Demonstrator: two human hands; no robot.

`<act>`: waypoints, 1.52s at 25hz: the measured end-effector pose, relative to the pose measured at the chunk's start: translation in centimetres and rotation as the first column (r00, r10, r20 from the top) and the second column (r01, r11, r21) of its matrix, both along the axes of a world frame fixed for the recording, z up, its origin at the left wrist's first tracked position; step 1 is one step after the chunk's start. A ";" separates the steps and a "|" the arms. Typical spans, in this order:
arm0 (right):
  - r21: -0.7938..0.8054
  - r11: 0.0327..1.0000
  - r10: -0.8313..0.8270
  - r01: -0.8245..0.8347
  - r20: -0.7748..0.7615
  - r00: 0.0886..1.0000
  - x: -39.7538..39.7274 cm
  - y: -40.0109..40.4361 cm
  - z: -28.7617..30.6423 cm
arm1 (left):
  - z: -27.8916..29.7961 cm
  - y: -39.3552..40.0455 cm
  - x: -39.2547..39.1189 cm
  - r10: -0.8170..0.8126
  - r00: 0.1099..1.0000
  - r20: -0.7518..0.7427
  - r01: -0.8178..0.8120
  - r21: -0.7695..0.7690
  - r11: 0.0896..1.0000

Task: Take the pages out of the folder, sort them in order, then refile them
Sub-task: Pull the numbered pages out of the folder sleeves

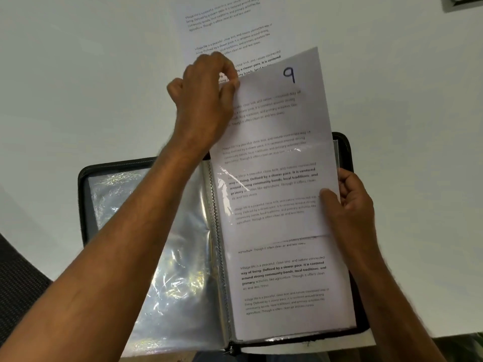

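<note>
At the top left corner of the page marked 9 (277, 131), the left hand (206, 100) pinches the sheet between thumb and curled fingers, with the page half out of its clear sleeve and standing past the folder's top edge. Lower down, the right hand (350, 205) grips the right edge of the sleeves, thumb pressed on the front, fingers curled behind. Beneath both lies the open black zip folder (83, 194), its left side showing empty plastic pockets (156, 257), on a white table (65, 74). Beyond the folder, a loose printed page (224, 27) lies flat on the table.
</note>
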State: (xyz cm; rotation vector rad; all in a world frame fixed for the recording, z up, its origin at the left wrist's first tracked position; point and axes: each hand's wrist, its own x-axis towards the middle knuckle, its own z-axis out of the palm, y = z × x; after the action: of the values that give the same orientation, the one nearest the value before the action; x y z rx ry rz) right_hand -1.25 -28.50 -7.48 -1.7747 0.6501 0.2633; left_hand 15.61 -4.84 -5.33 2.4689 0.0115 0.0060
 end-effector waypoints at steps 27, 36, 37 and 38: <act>-0.033 0.998 -0.060 0.060 0.012 0.998 0.4 0.7 0.0 | -1.0 3.4 -0.2 0.327 0.881 -0.343 -0.466 -0.497 0.732; -0.019 0.997 -0.072 0.072 0.003 0.997 0.8 0.7 -0.3 | -3.2 3.6 6.5 0.377 0.868 -0.323 -0.496 -0.536 0.683; -0.022 0.997 -0.074 0.074 -0.002 0.997 0.8 0.6 -0.4 | -3.4 3.7 6.5 0.374 0.873 -0.314 -0.488 -0.537 0.688; -0.028 0.997 -0.075 0.074 -0.008 0.997 0.8 0.6 -0.5 | -3.5 3.6 6.4 0.370 0.877 -0.307 -0.480 -0.542 0.689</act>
State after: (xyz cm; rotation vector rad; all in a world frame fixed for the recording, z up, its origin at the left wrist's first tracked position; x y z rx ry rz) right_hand -0.41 -27.88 -7.95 -1.7730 0.7283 0.2127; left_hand 21.98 -1.26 -8.80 1.7555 0.5854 -0.0104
